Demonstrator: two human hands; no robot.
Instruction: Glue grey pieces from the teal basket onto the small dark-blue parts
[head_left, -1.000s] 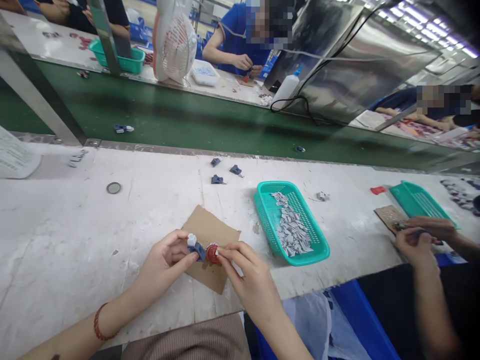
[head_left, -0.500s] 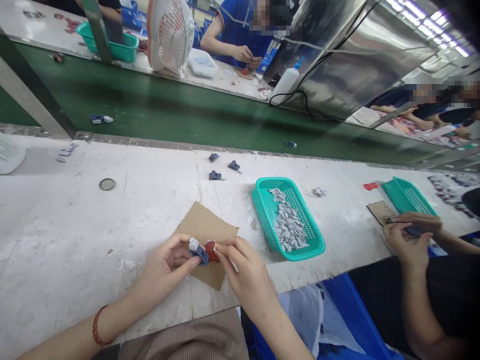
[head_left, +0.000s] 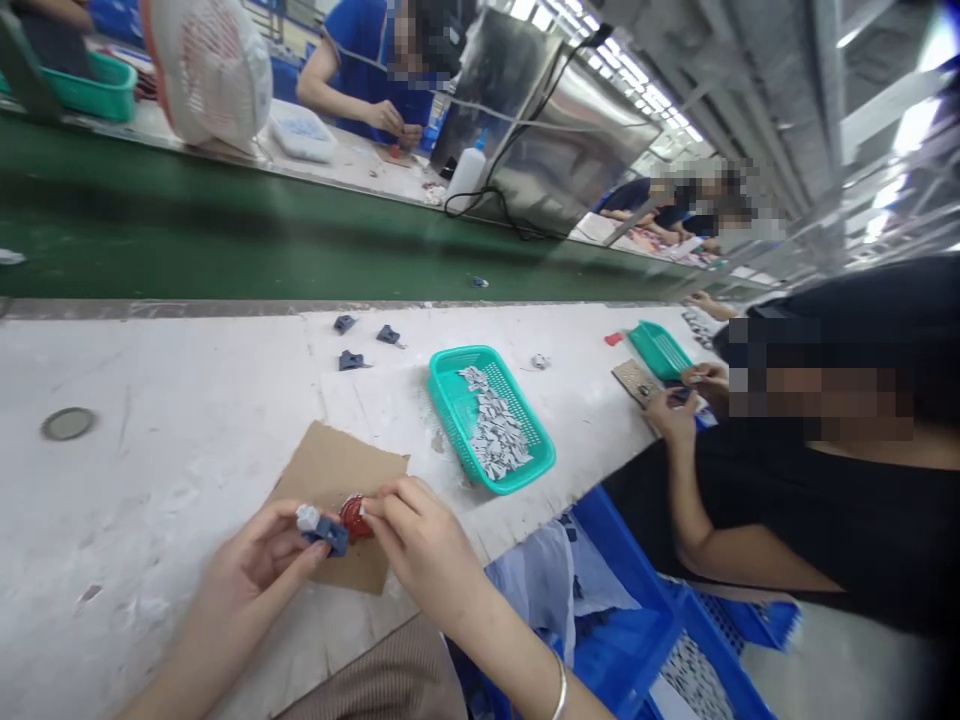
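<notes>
My left hand (head_left: 259, 565) is closed on a small dark blue-grey plastic part (head_left: 330, 537), which has a pale grey piece (head_left: 307, 517) on its upper end. Just right of it, my right hand (head_left: 420, 540) pinches a small light-grey piece (head_left: 364, 508), mostly covered by the fingertips. Those fingertips are at a round red dish (head_left: 354, 516) with white smears on its rim; whether they touch it I cannot tell. Dish and hands are over a brown cardboard sheet (head_left: 322, 455) on the white table.
A green basket (head_left: 442, 400) of light-grey pieces stands right of the cardboard. Several blue-grey parts (head_left: 351, 360) lie behind it, and a round metal cap (head_left: 69, 424) at left. A green belt (head_left: 247, 250) runs beyond the table. A co-worker (head_left: 780, 520) sits at right beside blue bins (head_left: 622, 620).
The view has turned to the right, so the table's things appear farther left and the co-worker's head and the bins show. Both hands keep nearly the same hold over the cardboard.
</notes>
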